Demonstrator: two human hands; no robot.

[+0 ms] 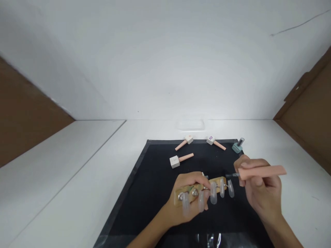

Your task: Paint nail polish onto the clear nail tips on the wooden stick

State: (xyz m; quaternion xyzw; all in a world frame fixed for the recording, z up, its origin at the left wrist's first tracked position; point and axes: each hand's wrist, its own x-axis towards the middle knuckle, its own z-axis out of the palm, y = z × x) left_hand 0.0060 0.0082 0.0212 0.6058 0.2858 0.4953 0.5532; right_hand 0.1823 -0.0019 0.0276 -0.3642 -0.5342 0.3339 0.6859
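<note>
My left hand (172,210) is wrapped round a wooden nail practice stand (187,189) with round metal studs. Several clear false nails (213,193) stick out from it in a row, pointing toward me. In my right hand (263,194) is a nail polish brush (261,172), gripped by its long peach cap. Its dark bristle tip points left, close to the stand's right end and apart from the nails as far as I can see. Behind my left hand shows a small pale bit (203,174) of something mostly hidden.
On the black mat (144,193) lie white polish bottles with peach caps: one (174,161) at middle left, one (189,139) and another (210,140) at the back edge. A teal bottle (237,147) stands at the back right corner. A clear tray (191,124) lies behind.
</note>
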